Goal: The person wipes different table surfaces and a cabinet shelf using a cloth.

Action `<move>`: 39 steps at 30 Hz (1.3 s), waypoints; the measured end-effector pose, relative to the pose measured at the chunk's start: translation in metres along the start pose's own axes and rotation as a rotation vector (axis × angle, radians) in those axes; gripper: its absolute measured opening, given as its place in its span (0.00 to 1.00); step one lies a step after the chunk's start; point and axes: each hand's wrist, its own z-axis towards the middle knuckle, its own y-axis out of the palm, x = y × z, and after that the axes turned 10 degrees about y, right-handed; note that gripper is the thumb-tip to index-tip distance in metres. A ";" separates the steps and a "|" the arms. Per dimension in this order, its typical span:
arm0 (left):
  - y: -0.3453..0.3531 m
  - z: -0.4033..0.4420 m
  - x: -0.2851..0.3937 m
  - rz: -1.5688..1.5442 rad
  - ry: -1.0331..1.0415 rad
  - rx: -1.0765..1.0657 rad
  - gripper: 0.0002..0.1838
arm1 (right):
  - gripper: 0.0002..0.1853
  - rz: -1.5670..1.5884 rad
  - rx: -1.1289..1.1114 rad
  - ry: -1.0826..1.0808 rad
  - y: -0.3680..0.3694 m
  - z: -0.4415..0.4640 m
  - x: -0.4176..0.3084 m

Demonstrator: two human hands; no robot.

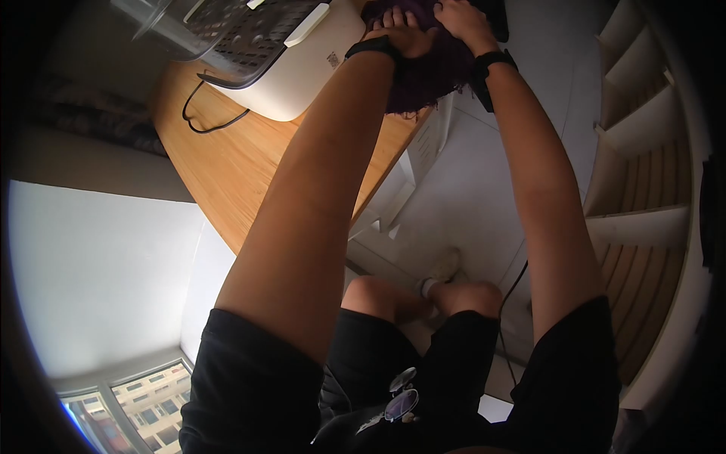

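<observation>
A dark purple cloth [427,83] with a frayed, fringed edge hangs over the side of the wooden table. My left hand [406,36] lies on the cloth with its fingers stretched out and apart. Beside it, at the top edge of the view, my right hand [463,21] has its fingers curled in on the cloth; their tips are partly hidden. Black bands circle both wrists. Close to my left hand stands a white container [295,83] with a dark perforated basket [249,34] and a light handle.
The wooden table [227,163] carries a black cable loop [189,121]. A clear plastic vessel [178,34] is at the upper left. White shelving with slatted boards [646,181] lines the right side. Another cable [516,280] runs down by my knee, and a window [144,401] is at lower left.
</observation>
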 end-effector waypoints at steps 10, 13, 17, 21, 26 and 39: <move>-0.017 -0.015 0.000 -0.075 -0.034 -0.040 0.41 | 0.24 -0.210 0.091 -0.245 0.056 0.036 0.033; -0.017 -0.036 0.010 -0.117 -0.009 -0.062 0.41 | 0.27 -0.282 0.007 -0.223 0.046 0.023 0.039; -0.012 -0.064 0.008 -0.174 0.048 -0.045 0.39 | 0.27 -0.289 -0.025 -0.253 0.041 0.007 0.043; -0.010 -0.102 0.011 -0.168 0.077 -0.034 0.39 | 0.26 -0.366 -0.031 -0.339 0.040 -0.016 0.045; -0.014 -0.173 0.015 -0.180 0.105 -0.040 0.38 | 0.25 -0.259 -0.086 -0.432 0.030 -0.074 0.035; -0.001 -0.348 0.000 -0.091 0.188 -0.072 0.44 | 0.24 -0.241 -0.130 -0.535 0.008 -0.249 -0.022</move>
